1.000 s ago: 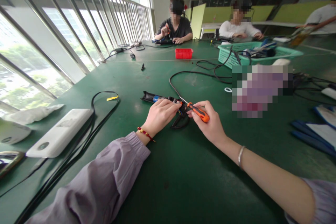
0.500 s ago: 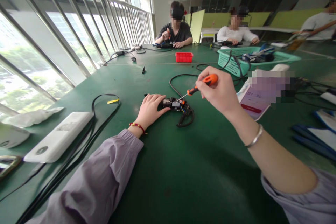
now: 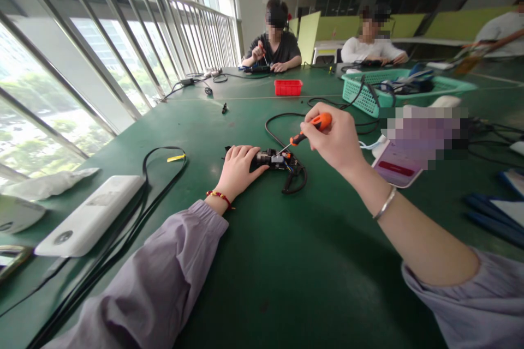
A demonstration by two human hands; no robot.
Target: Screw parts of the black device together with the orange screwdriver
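Observation:
In the middle of the green table (image 3: 262,262) lies an opened black corded device (image 3: 279,159) with exposed wires and small parts; its exact kind I cannot make out. My left hand (image 3: 239,166) is closed over the device's left end and holds it against the table, hiding that end. An orange and black screwdriver (image 3: 321,122) is gripped by its handle in my right hand (image 3: 338,136). Its thin shaft slants down to the left, and the tip meets the open part of the device. The device's black cord (image 3: 305,182) loops at its right end.
A phone (image 3: 399,163) leans at the right, before a teal basket (image 3: 364,95) of tools and cables. Farther back stands a red bin (image 3: 288,87). At left lie a white power bank (image 3: 92,215) and black cables (image 3: 135,223). Several people sit or stand across the table.
My right hand and the screwdriver have shifted slightly left, the tip staying at the device. My left hand stays over the device. The view has turned a little.

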